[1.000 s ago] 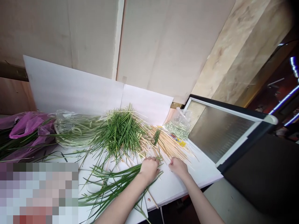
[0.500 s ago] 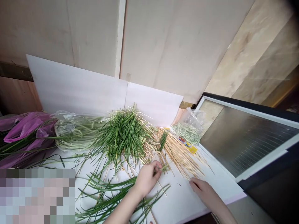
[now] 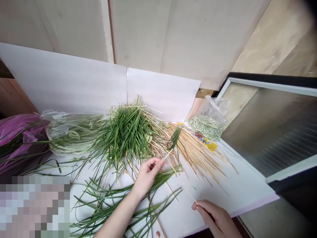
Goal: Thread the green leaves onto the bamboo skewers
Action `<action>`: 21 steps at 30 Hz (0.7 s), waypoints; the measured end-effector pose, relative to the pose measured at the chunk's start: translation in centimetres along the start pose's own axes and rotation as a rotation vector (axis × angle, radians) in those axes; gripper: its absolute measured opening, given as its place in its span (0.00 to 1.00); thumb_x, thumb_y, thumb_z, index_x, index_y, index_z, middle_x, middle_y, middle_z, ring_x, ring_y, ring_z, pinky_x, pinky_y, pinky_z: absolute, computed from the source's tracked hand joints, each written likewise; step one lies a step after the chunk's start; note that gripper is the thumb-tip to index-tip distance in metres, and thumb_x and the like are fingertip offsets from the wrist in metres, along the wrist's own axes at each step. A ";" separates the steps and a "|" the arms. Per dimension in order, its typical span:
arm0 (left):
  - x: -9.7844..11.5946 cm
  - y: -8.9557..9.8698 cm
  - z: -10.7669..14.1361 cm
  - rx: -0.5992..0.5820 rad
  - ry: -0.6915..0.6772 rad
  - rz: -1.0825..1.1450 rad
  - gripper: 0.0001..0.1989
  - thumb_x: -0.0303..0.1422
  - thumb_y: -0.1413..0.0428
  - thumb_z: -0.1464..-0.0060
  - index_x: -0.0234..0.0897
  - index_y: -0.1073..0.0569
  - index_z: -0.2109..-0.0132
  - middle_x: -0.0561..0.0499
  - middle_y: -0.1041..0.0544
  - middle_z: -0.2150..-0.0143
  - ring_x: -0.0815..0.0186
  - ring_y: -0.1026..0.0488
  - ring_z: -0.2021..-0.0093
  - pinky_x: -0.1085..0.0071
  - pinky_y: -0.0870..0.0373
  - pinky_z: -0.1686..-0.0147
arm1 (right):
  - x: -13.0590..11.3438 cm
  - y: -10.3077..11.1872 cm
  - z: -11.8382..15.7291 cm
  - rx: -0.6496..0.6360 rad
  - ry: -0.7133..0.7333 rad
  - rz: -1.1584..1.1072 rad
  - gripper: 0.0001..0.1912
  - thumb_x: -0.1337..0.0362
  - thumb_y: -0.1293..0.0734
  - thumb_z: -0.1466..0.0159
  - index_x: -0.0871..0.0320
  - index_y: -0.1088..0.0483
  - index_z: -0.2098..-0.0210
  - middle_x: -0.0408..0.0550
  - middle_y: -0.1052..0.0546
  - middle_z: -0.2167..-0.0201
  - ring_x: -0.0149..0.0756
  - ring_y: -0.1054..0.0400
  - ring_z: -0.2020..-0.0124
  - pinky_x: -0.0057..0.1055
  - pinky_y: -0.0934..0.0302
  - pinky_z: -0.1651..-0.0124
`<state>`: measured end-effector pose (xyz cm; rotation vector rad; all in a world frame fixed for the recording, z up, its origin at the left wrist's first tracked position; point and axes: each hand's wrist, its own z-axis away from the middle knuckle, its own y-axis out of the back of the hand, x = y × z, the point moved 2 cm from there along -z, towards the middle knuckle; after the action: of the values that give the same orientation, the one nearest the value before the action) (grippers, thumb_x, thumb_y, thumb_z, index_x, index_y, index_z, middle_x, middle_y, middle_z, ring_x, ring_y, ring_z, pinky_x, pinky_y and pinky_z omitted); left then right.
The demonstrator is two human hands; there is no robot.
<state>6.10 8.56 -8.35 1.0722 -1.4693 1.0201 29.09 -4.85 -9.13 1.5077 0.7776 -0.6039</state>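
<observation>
My left hand (image 3: 150, 170) is closed above the loose garlic chives. A short pale stalk (image 3: 168, 154), which looks like a chive's lower end, sticks out from its fingertips. Lower right, my right hand (image 3: 213, 215) pinches the near end of a thin bamboo skewer (image 3: 190, 192), whose far tip points toward my left hand. The tip and the stalk appear apart. Long green chives (image 3: 126, 198) lie under and in front of my left forearm. Behind the hands rises a heap of chives on skewers (image 3: 128, 132), beside a spread of bare skewers (image 3: 195, 152).
A clear bag of pale green strands (image 3: 74, 132) and a purple bag of greens (image 3: 24, 135) stand left. Another clear bag (image 3: 208, 122) sits back right, near a framed glass panel (image 3: 267, 125). White boards (image 3: 160, 92) lean along the wall. Lower left is pixelated.
My right hand has drawn back from the skewer pile and now shows a single skewer. The left hand has lifted slightly, its pale stalk in clearer view. The camera has shifted.
</observation>
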 end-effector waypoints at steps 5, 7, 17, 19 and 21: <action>-0.1 0.1 -0.2 0.023 0.084 0.109 0.18 0.45 0.39 0.47 0.36 0.23 0.55 0.52 0.26 0.69 0.67 0.32 0.69 0.73 0.38 0.66 | 0.2 0.1 0.3 0.036 -0.036 0.019 0.15 0.56 0.42 0.28 0.50 0.25 0.61 0.44 0.20 0.59 0.40 0.25 0.56 0.24 0.33 0.55; -0.3 0.1 -0.1 0.015 0.135 0.152 0.20 0.45 0.39 0.47 0.36 0.24 0.53 0.54 0.27 0.71 0.69 0.34 0.72 0.74 0.40 0.69 | 0.6 -0.2 0.2 0.046 -0.063 0.061 0.16 0.53 0.44 0.28 0.50 0.26 0.57 0.46 0.20 0.57 0.42 0.26 0.55 0.27 0.33 0.56; 0.1 0.0 -0.1 0.005 0.146 0.222 0.17 0.44 0.39 0.46 0.36 0.25 0.57 0.56 0.30 0.74 0.74 0.38 0.75 0.78 0.43 0.74 | -0.6 2.1 -1.2 -0.037 -0.152 0.335 0.19 0.49 0.47 0.27 0.48 0.33 0.47 0.40 0.30 0.77 0.40 0.31 0.76 0.32 0.38 0.70; 0.2 0.1 -0.1 0.010 0.141 0.209 0.17 0.45 0.39 0.46 0.36 0.25 0.57 0.56 0.30 0.74 0.74 0.38 0.75 0.78 0.43 0.74 | -1.0 2.4 -1.7 -0.038 -0.139 0.339 0.19 0.51 0.48 0.27 0.48 0.31 0.47 0.42 0.25 0.73 0.41 0.29 0.73 0.33 0.36 0.68; 0.4 0.2 0.0 0.021 0.136 0.199 0.17 0.45 0.39 0.46 0.35 0.25 0.57 0.56 0.30 0.74 0.74 0.38 0.75 0.78 0.42 0.73 | -1.2 2.4 -2.1 0.003 -0.104 0.318 0.19 0.53 0.47 0.27 0.49 0.29 0.49 0.45 0.21 0.63 0.43 0.26 0.63 0.36 0.33 0.59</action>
<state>5.91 8.55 -7.99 0.8663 -1.4773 1.2263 30.03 -2.91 -6.53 1.5499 0.4447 -0.4402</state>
